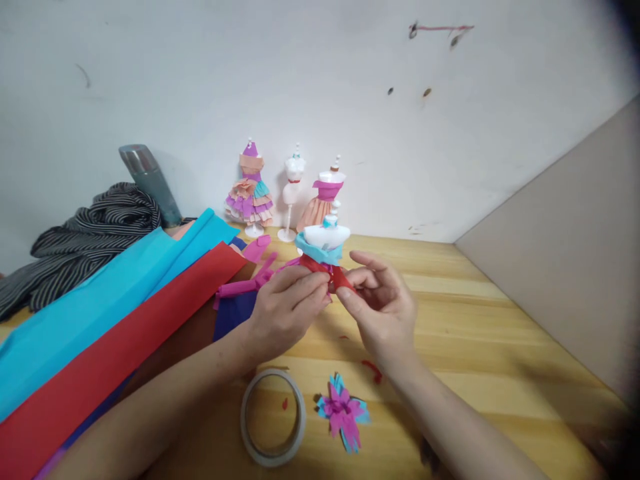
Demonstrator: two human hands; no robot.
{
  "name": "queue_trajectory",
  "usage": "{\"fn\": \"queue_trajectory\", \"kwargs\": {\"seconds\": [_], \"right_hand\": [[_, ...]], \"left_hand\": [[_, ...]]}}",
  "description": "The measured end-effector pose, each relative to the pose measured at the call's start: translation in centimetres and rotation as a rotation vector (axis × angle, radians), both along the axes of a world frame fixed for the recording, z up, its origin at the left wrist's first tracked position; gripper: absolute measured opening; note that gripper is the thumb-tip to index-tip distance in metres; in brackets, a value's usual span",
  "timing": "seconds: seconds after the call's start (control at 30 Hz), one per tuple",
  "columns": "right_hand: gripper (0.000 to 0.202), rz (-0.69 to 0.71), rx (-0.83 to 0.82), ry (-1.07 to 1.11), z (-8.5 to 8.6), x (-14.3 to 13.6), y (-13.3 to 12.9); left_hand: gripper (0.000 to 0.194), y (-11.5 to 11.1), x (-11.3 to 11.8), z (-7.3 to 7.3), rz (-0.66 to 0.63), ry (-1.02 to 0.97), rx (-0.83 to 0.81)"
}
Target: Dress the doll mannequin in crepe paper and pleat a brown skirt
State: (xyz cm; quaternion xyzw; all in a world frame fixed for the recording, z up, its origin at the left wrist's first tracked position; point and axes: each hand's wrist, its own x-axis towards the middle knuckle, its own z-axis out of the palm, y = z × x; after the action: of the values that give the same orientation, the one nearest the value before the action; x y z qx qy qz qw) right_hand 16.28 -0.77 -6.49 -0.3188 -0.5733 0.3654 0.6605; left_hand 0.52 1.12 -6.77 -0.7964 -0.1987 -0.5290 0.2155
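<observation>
A small white mannequin (326,236) stands upright in front of me, its chest wrapped in light blue crepe paper (320,252). Around its waist runs a strip of red crepe paper (344,279). My left hand (290,303) is closed on the strip's left part, fingertips pressed at the waist. On the other side, my right hand (383,307) pinches the red strip's right end between thumb and finger, its other fingers loosely curled. The mannequin's lower part is hidden behind my hands. Nearer to me lies a pink and blue paper flower (343,412).
A tape roll (243,420) lies beside the flower, with red scraps (373,371) around. Long blue paper (100,303) and red paper (125,337) cover the left side. Dressed mannequins (251,180) stand by the wall. A striped cloth (95,227) and flask (155,183) are back left.
</observation>
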Motion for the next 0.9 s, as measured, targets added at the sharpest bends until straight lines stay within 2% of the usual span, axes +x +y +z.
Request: {"fn": "queue_trajectory", "kwargs": {"seconds": [0.1, 0.33, 0.5, 0.63, 0.77, 0.9], "right_hand": [[0.039, 0.032, -0.042, 0.042, -0.33, 0.09, -0.04], [0.016, -0.002, -0.106, 0.03, -1.01, 0.65, 0.3], [0.011, 0.007, -0.129, -0.009, -0.9, 0.77, 0.21], [0.005, 0.003, -0.107, -0.043, -0.69, 0.78, 0.25], [0.004, -0.076, -0.055, -0.112, -0.62, 0.75, 0.32], [0.01, -0.233, 0.034, -0.265, -0.75, 0.78, 0.02]], "left_hand": [[0.006, 0.04, -0.12, -0.12, -0.007, 0.058, 0.014], [0.011, -0.1, -0.29, -0.09, -0.063, 0.125, -0.003], [0.005, -0.16, -0.47, -0.69, -0.043, 0.151, -0.05], [0.006, -0.19, -0.6, -0.51, -0.021, 0.144, -0.034], [0.004, -0.23, -0.65, -0.25, -0.025, 0.14, -0.03], [0.003, -0.27, -0.7, -0.27, -0.038, 0.16, -0.063]]}}
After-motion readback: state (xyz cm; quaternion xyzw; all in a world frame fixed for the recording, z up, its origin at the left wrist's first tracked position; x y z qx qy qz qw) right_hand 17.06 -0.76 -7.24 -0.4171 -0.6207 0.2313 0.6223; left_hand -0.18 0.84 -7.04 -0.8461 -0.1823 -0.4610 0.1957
